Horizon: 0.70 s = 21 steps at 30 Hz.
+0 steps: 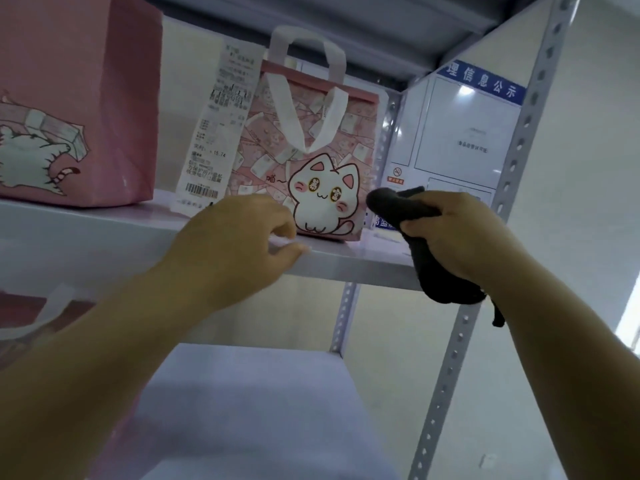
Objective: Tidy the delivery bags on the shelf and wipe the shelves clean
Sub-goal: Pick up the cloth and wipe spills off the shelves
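A pink bag with a white cartoon cat [311, 161] stands upright on the white shelf [104, 233], white handles drooping and a long receipt [218, 133] hanging at its left side. A bigger pink bag [76, 98] stands at the shelf's far left. My left hand [235, 244] hovers at the shelf's front edge just left of the cat bag, fingers curled and apart, holding nothing. My right hand [460, 233] is closed around a dark cloth [429, 268], to the right of the cat bag; the cloth hangs below the shelf edge.
A perforated grey upright [512, 161] rises at the right. Behind it hangs a white notice board with a blue header [481, 81]. A lower shelf [249, 403] lies beneath, and part of another pink bag [27, 320] shows at the lower left.
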Motion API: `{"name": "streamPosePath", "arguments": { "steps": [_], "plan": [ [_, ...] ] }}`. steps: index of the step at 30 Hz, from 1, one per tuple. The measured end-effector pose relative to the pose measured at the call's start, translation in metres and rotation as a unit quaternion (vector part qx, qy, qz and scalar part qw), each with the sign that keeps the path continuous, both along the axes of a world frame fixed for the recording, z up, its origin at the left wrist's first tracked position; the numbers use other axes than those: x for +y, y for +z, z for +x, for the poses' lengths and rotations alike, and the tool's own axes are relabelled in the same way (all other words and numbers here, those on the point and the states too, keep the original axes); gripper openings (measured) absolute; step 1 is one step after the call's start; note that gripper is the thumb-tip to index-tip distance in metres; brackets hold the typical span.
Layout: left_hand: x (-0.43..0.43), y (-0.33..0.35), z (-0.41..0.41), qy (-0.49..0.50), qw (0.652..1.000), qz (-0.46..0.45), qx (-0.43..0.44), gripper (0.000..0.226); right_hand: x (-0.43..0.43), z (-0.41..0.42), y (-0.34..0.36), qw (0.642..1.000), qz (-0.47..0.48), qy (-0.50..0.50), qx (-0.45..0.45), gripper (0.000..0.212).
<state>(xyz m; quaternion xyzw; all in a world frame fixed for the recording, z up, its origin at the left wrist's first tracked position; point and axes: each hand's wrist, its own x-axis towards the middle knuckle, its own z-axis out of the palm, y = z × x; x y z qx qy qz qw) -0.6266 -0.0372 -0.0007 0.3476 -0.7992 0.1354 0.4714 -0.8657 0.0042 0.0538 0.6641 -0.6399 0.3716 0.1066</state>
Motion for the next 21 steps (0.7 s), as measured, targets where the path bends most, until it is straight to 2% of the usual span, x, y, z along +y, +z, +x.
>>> {"name": "streamPosePath", "arguments": {
  "steps": [3, 8, 15, 21],
  "plan": [
    [-0.005, 0.005, -0.018, -0.034, 0.999, -0.008, -0.003, 0.025, 0.006, -0.012, 0.009, 0.997, -0.002, -0.065, 0.034, 0.020],
    [-0.024, 0.004, -0.037, -0.032, 0.999, 0.023, -0.037, 0.026, 0.007, -0.017, 0.014, 0.977, 0.065, -0.157, 0.129, 0.015],
    [-0.036, 0.001, -0.033, -0.041, 0.998, 0.036, 0.007, 0.047, -0.027, -0.014, 0.006, 0.945, 0.161, -0.208, 0.196, 0.029],
    [-0.038, -0.001, -0.031, -0.014, 0.998, 0.052, 0.018, 0.057, -0.065, -0.018, 0.016, 0.921, 0.242, -0.220, 0.213, 0.026]
  ]
}}
